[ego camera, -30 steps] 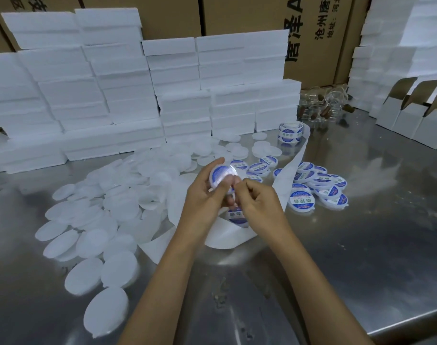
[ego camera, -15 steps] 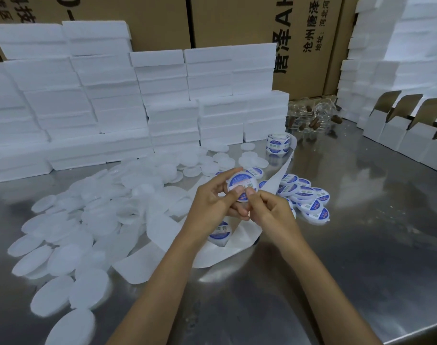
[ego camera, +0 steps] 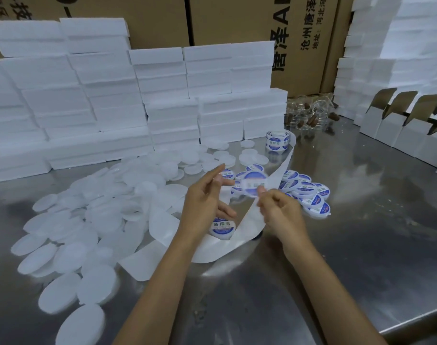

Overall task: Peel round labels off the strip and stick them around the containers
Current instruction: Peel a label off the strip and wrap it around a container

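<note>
My right hand (ego camera: 279, 211) pinches a round white container with a blue label (ego camera: 252, 186) at its lower right edge, held above the table; the container is blurred. To its left, my left hand (ego camera: 206, 197) has its fingers spread and holds nothing. The white backing strip (ego camera: 247, 225) curls under both hands and runs back to the label roll (ego camera: 277, 140). Another labelled container (ego camera: 221, 227) lies on the strip below my left hand. A pile of labelled containers (ego camera: 305, 191) sits just right of my hands. Several plain white containers (ego camera: 88, 220) cover the table's left side.
The steel table (ego camera: 349, 245) has its front edge at the lower right. Stacks of white foam blocks (ego camera: 113, 108) line the back. Open white cartons (ego camera: 399, 130) stand at the right, glass jars (ego camera: 309, 115) behind the roll, and brown boxes (ego camera: 237, 21) against the wall.
My left hand has let go of the labelled container and spread its fingers. The container has shifted right, now held only by my right hand.
</note>
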Demonstrator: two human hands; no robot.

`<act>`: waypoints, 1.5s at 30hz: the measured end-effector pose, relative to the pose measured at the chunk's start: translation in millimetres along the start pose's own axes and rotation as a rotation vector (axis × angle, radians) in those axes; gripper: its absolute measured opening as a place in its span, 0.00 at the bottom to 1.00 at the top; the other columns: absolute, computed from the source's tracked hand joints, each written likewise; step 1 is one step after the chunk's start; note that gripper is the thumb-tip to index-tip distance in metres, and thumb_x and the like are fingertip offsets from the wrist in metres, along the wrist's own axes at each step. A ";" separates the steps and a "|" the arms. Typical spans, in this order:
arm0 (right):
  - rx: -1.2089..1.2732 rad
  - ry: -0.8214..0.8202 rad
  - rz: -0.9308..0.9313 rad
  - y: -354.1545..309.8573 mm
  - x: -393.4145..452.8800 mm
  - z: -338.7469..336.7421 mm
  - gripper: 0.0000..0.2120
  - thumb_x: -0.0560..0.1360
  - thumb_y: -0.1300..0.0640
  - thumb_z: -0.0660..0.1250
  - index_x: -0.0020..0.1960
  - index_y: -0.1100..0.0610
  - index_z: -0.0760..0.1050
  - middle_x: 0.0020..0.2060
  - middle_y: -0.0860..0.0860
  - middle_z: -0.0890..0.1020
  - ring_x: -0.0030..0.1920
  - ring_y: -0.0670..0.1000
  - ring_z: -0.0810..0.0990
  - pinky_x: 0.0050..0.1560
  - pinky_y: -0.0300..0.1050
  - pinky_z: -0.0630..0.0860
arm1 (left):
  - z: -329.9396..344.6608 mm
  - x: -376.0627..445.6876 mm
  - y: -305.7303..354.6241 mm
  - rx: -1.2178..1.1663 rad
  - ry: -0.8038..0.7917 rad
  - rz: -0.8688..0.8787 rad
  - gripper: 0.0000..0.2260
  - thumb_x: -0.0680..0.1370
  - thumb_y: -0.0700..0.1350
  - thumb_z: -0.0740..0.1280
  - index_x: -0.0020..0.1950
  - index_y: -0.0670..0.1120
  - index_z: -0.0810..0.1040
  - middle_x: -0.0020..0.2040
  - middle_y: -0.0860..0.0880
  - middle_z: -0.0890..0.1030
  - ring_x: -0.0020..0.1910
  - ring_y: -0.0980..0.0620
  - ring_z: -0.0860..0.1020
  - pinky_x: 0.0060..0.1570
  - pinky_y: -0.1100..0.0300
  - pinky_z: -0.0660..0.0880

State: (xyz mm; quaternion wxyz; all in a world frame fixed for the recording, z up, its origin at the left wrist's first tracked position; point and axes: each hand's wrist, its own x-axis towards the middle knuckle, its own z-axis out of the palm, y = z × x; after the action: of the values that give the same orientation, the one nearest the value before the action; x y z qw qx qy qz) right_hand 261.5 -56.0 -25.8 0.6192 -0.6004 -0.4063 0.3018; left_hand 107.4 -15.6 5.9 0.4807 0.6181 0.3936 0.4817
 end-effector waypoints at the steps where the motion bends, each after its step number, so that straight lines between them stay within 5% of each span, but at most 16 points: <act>1: 0.037 0.107 0.065 1.6 4.2 -4.1 0.19 0.79 0.46 0.66 0.33 0.54 0.75 0.24 0.45 0.74 0.26 0.43 0.69 0.32 0.40 0.65 | -3.2 1.6 0.7 -0.005 0.032 0.010 0.13 0.85 0.46 0.59 0.67 0.53 0.77 0.53 0.50 0.85 0.28 0.45 0.82 0.35 0.54 0.83; 7: 0.385 0.354 0.327 5.5 22.2 -35.7 0.16 0.82 0.50 0.62 0.39 0.58 0.75 0.25 0.49 0.68 0.20 0.44 0.62 0.19 0.36 0.58 | -17.7 7.8 1.0 -0.038 0.147 -0.042 0.12 0.85 0.41 0.57 0.57 0.44 0.81 0.41 0.44 0.84 0.27 0.47 0.79 0.29 0.58 0.79; 15: 0.196 0.283 0.338 4.3 25.8 -30.6 0.15 0.82 0.54 0.60 0.43 0.60 0.79 0.24 0.50 0.71 0.21 0.45 0.64 0.21 0.38 0.61 | -21.1 7.8 -3.9 -0.015 0.160 -0.110 0.12 0.84 0.40 0.57 0.56 0.42 0.80 0.36 0.44 0.83 0.25 0.49 0.76 0.27 0.58 0.76; 19: -0.212 0.249 -0.010 -4.2 26.1 -9.6 0.13 0.78 0.56 0.61 0.41 0.57 0.81 0.31 0.49 0.80 0.35 0.50 0.77 0.36 0.45 0.72 | -31.0 10.6 -6.5 -0.055 0.223 -0.143 0.12 0.84 0.40 0.57 0.54 0.43 0.81 0.32 0.46 0.82 0.23 0.51 0.75 0.23 0.61 0.74; 23: -0.434 0.042 -0.291 -23.1 62.1 39.4 0.09 0.79 0.57 0.63 0.44 0.59 0.79 0.37 0.49 0.82 0.40 0.50 0.79 0.40 0.43 0.71 | -43.7 14.9 -15.5 -0.069 0.307 -0.178 0.12 0.83 0.40 0.57 0.53 0.45 0.82 0.29 0.49 0.81 0.22 0.54 0.72 0.22 0.63 0.71; 31: -0.868 -0.331 -0.214 -7.6 154.8 128.7 0.15 0.77 0.53 0.66 0.63 0.53 0.78 0.65 0.54 0.77 0.66 0.56 0.73 0.67 0.50 0.68 | -58.7 27.0 -27.9 -0.225 0.381 -0.276 0.12 0.80 0.40 0.59 0.51 0.43 0.82 0.28 0.49 0.79 0.21 0.52 0.70 0.21 0.63 0.66; 38: -0.967 -0.224 -0.226 4.9 165.9 143.7 0.09 0.72 0.60 0.65 0.44 0.54 0.84 0.46 0.49 0.85 0.52 0.55 0.80 0.60 0.49 0.67 | -53.0 29.9 -35.0 -0.226 0.383 -0.311 0.12 0.79 0.39 0.58 0.49 0.44 0.82 0.27 0.49 0.79 0.21 0.53 0.70 0.21 0.65 0.66; 45: -0.711 -0.188 -0.109 -11.3 164.1 140.0 0.09 0.73 0.59 0.64 0.47 0.57 0.83 0.46 0.54 0.85 0.50 0.56 0.80 0.64 0.53 0.70 | -52.7 28.7 -30.0 -0.236 0.369 -0.299 0.12 0.79 0.39 0.58 0.50 0.43 0.82 0.27 0.50 0.78 0.21 0.53 0.70 0.21 0.64 0.66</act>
State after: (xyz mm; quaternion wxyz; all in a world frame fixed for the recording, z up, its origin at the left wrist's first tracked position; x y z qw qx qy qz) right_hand 219.1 154.0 1.2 0.3472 -0.7250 -0.5723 0.1621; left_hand 61.8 29.9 -13.2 0.5355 0.3946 0.5023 0.5525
